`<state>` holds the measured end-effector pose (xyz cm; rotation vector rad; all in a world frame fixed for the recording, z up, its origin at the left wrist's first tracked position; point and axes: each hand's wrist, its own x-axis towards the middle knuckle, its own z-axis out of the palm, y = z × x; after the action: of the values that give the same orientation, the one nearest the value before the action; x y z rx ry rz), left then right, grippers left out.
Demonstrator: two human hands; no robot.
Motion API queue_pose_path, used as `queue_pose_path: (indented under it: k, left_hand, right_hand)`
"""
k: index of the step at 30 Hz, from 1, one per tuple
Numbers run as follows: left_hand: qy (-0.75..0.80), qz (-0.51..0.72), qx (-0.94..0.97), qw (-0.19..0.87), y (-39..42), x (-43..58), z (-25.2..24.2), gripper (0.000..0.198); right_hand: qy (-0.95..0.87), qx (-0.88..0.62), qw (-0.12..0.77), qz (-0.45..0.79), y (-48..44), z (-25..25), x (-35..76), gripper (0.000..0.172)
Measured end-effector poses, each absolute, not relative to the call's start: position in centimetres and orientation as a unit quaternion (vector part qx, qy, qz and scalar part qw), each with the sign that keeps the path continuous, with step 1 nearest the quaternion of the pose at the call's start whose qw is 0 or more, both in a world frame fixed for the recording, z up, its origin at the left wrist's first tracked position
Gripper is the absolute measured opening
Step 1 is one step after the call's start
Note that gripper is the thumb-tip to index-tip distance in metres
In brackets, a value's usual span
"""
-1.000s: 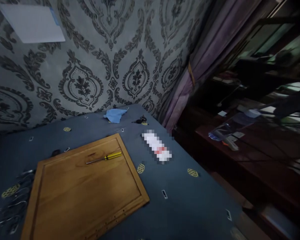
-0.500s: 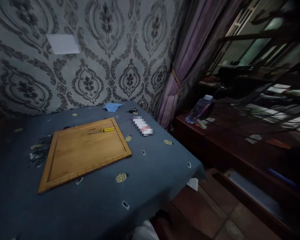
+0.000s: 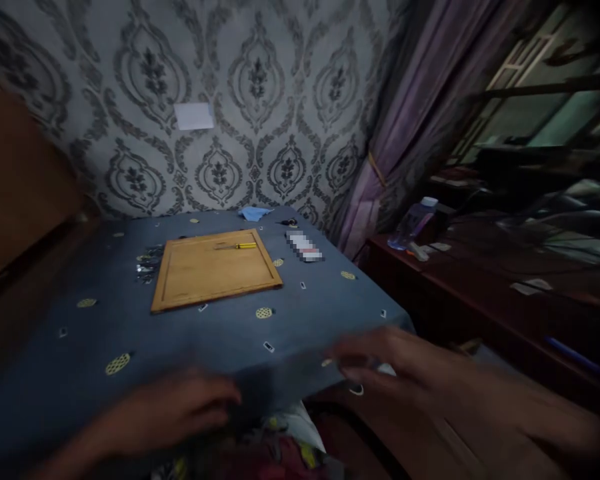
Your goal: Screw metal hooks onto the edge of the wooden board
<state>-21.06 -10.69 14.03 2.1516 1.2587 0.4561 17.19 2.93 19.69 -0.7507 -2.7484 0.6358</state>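
My left hand (image 3: pixel 180 408) is over the near edge of the blue tablecloth (image 3: pixel 220 340), blurred by motion. Its fingers point right, with the thumb apart, and I see nothing in it. At the table's front right corner, my right hand (image 3: pixel 405 367) reaches in from the right, also blurred. Its fingers and thumb are apart with nothing visible between them. Further back on the cloth lies a framed wooden panel (image 3: pixel 210 277). A screwdriver with a yellow and black handle (image 3: pixel 245 246) rests on the panel, its shaft pointing left.
Small dark and shiny pieces (image 3: pixel 149 263) lie left of the panel. Behind it are a blue cloth (image 3: pixel 253 213), a small black item (image 3: pixel 289 221) and a pixelated white object (image 3: pixel 305 247). A clear bottle (image 3: pixel 414 223) stands on the dark red furniture (image 3: pixel 460 287) at right.
Both hands have come into view at the bottom. The view has shifted left and back, so the panel appears smaller and further right. The screwdriver still lies on it.
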Motion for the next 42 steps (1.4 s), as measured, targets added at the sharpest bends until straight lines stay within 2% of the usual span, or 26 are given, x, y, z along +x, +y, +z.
queue_pose_path:
  k: [2,4,7,9,15,27,35,42]
  left_hand:
    - [0.523,0.211,0.775,0.285,-6.0,-22.7,15.7,0.030]
    - [0.581,0.260,0.733,0.240,-1.4,-24.8,16.6,0.031]
    - [0.663,0.307,0.661,0.171,3.7,-29.0,15.7,0.029]
    - [0.723,0.337,0.594,0.109,5.4,-32.6,14.2,0.027]
    - [0.827,0.366,0.427,0.003,5.9,-43.3,10.2,0.035]
    - [0.793,0.306,0.508,0.142,2.7,-50.2,8.2,0.030]
    - [0.754,0.316,0.562,0.125,3.1,-49.2,8.1,0.028]
    - [0.729,0.363,0.569,0.113,2.7,-48.7,8.9,0.033]
  right_hand:
    - [-0.957,-0.187,0.111,0.192,6.8,21.6,12.5,0.032]
    - [-0.962,-0.171,0.138,0.159,11.2,21.1,7.1,0.031]
    - [-0.958,-0.197,0.172,0.118,18.2,17.3,-0.7,0.030]
    - [-0.946,-0.241,0.198,0.088,22.2,14.3,-5.0,0.037]
    - [-0.917,-0.333,0.219,0.028,28.2,8.3,-10.1,0.038]
    - [-0.931,-0.292,0.220,0.011,30.1,5.7,-8.5,0.031]
    - [-0.931,-0.283,0.231,0.019,30.1,5.8,-8.2,0.027]
    - [-0.930,-0.283,0.232,0.025,30.2,5.7,-8.2,0.028]
